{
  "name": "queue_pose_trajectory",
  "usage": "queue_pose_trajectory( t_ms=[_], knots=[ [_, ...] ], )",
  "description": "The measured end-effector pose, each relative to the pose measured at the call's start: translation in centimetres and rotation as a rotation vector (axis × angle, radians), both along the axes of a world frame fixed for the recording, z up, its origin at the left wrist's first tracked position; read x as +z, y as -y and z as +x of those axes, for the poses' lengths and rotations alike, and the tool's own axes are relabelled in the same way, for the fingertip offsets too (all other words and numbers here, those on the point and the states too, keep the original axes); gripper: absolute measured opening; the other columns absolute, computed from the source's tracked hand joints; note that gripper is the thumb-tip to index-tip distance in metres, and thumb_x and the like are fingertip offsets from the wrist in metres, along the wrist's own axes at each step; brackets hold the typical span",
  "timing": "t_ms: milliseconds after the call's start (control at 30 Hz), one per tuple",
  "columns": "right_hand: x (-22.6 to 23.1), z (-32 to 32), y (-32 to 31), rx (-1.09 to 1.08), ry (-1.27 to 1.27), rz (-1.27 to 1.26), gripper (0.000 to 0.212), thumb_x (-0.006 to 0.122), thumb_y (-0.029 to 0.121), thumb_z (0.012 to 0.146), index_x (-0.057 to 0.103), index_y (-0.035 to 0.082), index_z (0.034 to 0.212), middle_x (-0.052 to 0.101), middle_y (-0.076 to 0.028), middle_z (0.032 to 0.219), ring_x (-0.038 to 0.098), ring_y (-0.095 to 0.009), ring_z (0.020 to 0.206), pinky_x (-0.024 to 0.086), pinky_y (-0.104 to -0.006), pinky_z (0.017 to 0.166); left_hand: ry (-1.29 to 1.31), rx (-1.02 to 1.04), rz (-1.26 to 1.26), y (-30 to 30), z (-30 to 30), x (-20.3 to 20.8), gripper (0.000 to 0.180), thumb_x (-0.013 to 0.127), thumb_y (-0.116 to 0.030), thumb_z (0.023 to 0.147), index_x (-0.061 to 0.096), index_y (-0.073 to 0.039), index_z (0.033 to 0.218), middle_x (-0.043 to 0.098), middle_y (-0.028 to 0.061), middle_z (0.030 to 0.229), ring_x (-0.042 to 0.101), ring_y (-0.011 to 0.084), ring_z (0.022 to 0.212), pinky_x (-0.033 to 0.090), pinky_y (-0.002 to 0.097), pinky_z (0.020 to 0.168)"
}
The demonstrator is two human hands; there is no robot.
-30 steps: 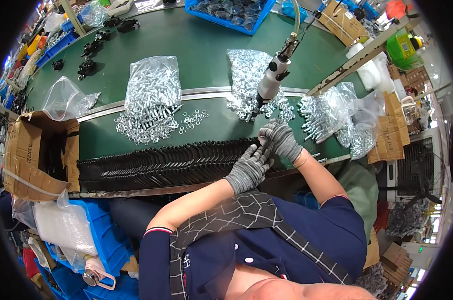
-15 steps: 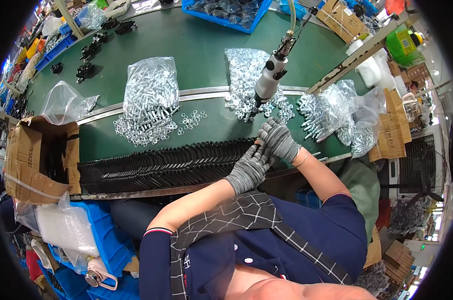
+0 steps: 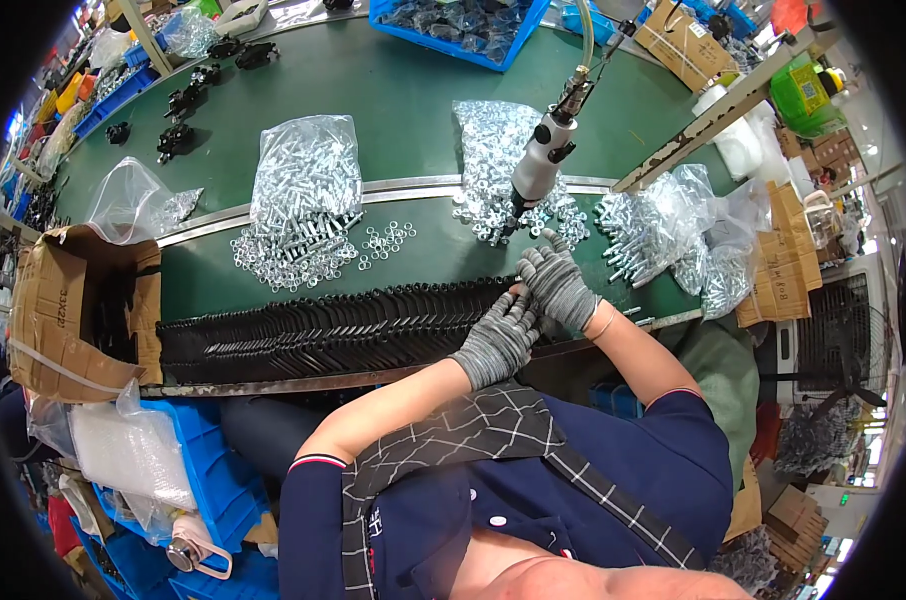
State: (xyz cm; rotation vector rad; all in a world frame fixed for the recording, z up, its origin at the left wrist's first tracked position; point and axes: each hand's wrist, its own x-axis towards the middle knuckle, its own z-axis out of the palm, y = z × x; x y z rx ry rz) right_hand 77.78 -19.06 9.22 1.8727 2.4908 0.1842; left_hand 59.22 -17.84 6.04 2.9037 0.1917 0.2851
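Observation:
A long row of black, slim parts (image 3: pixel 343 330) stands packed side by side along the near edge of the bench. At its right end my two hands, in grey knit gloves, meet. My left hand (image 3: pixel 496 345) is closed, its fingertips pressed at the last parts. My right hand (image 3: pixel 561 288) bends over from the right with curled fingers, one fingertip lifted. Whatever lies between the fingers is hidden by the gloves. Just beyond my right hand hangs a powered screwdriver (image 3: pixel 539 165), tip down, above a heap of small silver nuts (image 3: pixel 485 212).
A bag of silver bolts (image 3: pixel 308 170) spills onto the bench, with loose rings (image 3: pixel 385 240) beside it. More bolts (image 3: pixel 628 235) lie at right under a slanted metal post (image 3: pixel 713 125). An opened carton (image 3: pixel 83 320) stands at the left end; a blue bin (image 3: pixel 463 30) sits at the back.
The hands stay at the row's right end. A finger of my right hand has lifted slightly, and the left fingers have shifted a little. The whole view has moved slightly.

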Motion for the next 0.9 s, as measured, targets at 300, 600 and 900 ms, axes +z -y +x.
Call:
queue_pose_trajectory(
  t_ms=[300,600,900],
  knots=[
    [0.4,0.2,-0.4,-0.011,0.049,-0.099,0.036,0.059,0.035,0.088,0.065,0.006,0.107,0.063,-0.012,0.109,0.059,-0.028,0.11,0.021,-0.0556,0.115,-0.019,0.005,0.014,0.1,0.3,0.7,0.06,0.061,-0.038,0.083,0.055,-0.01,0.135,0.054,0.018,0.136,0.04,0.037,0.136,0.02,0.051,0.117],
    [-0.4,0.1,-0.4,0.023,0.046,0.0,0.044,0.06,0.041,0.085,0.064,0.006,0.11,0.061,-0.01,0.117,0.055,-0.027,0.117,0.021,-0.0562,0.115,0.084,0.022,0.056,0.0,-0.4,0.3,0.06,0.063,-0.038,0.081,0.056,-0.01,0.133,0.055,0.0173,0.133,0.045,0.0351,0.131,0.023,0.0521,0.115],
    [3.7,-6.1,-5.7,0.22,-0.197,0.225,0.026,0.064,0.03,0.085,0.06,0.011,0.102,0.061,-0.007,0.107,0.058,-0.028,0.105,0.043,-0.0458,0.097,0.092,0.052,-0.039,0.8,-1.5,-1.6,0.066,0.063,-0.039,0.081,0.05,-0.011,0.139,0.053,0.0191,0.136,0.044,0.0359,0.132,0.024,0.0527,0.115]
  ],
)
